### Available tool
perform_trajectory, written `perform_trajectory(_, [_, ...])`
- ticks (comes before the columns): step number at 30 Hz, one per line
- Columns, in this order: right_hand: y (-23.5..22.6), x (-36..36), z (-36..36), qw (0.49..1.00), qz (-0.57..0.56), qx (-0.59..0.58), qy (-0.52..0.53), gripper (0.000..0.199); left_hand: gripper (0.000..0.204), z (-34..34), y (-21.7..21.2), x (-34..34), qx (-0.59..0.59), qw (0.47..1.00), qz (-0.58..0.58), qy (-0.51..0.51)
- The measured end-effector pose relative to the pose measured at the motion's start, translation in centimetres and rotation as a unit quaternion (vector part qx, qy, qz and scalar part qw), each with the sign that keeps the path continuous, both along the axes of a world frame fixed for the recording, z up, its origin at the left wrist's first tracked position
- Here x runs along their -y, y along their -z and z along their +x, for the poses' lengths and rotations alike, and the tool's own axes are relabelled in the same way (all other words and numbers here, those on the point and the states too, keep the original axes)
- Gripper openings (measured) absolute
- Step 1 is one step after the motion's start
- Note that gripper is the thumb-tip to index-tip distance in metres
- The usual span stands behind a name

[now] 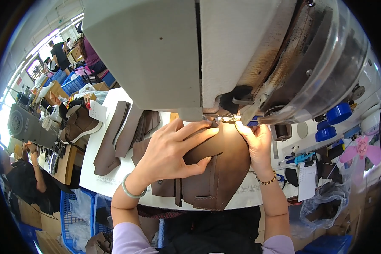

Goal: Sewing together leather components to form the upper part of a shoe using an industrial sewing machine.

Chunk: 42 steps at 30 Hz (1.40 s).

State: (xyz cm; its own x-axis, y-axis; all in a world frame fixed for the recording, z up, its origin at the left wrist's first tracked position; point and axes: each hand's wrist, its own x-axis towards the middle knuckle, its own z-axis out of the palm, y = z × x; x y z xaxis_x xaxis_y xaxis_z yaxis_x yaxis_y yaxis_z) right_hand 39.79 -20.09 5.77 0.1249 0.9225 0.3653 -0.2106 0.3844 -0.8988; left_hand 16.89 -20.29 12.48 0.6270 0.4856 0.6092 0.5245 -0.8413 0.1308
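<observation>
Lower edge of the frame: two forearms in pale lilac sleeves enter from below, a dark apron or lap between them.

Left hand (169, 148), centre of the frame: a pale green bangle (131, 192) sits at the wrist. The hand lies spread and flat on the brown leather piece (218, 173), fingers splayed wide, pressing it down to the table rather than gripping it.

Right hand (256, 139), right of centre: a beaded bracelet (266, 181) sits at the wrist. The fingers are drawn narrow and pinch the far right edge of the leather piece, fingertips close to the needle area; how much material lies between them cannot be told.

Brown leather piece: stitched panels on the white table (97, 173), its far edge tucked under the presser foot (224, 118) of the sewing machine (207, 51).

Handling note, as a judgement: the feed should go best with the flat hand steering and the pinching hand keeping the edge aligned, both fingertips held clear of the needle.

Left of centre: further brown cut pieces (114, 139) lie in a loose row on the table.

Right of the frame: blue thread spools (332, 120), a pink flower-shaped object (362, 150) and a paper tag (307, 182).

Upper left, far: blue crates (74, 84), cardboard boxes and other people at work along the benches; a seated person at the left edge.
</observation>
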Motion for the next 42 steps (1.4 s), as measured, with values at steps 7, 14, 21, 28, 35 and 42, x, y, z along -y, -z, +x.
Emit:
perform_trajectory(7, [1.5,-0.4,0.9,0.999,-0.003,0.042,0.033,0.017,0.051,0.1,0.0,0.3,0.001,0.999,-0.033,-0.014])
perform_trajectory(14, [0.5,0.3,0.1,1.000,-0.005,0.019,0.022,0.017,0.046,-0.1,0.1,-0.1,0.005,1.000,0.000,0.007])
perform_trajectory(21, [0.8,0.2,0.1,1.000,-0.005,-0.004,0.015,0.019,0.051,-0.1,0.1,-0.1,0.017,0.999,-0.035,0.014])
perform_trajectory(28, [0.9,0.2,0.1,1.000,0.009,0.003,0.022,0.019,0.053,0.1,0.1,0.2,0.006,1.000,-0.026,-0.004])
perform_trajectory(35, [1.1,0.4,-0.1,0.999,0.007,-0.012,0.028,0.018,0.054,0.2,0.3,0.4,-0.009,1.000,-0.009,-0.016])
perform_trajectory(42, [0.3,0.5,0.0,0.999,-0.025,-0.015,0.031,0.026,0.055,0.2,0.3,0.2,0.005,1.000,-0.006,-0.006])
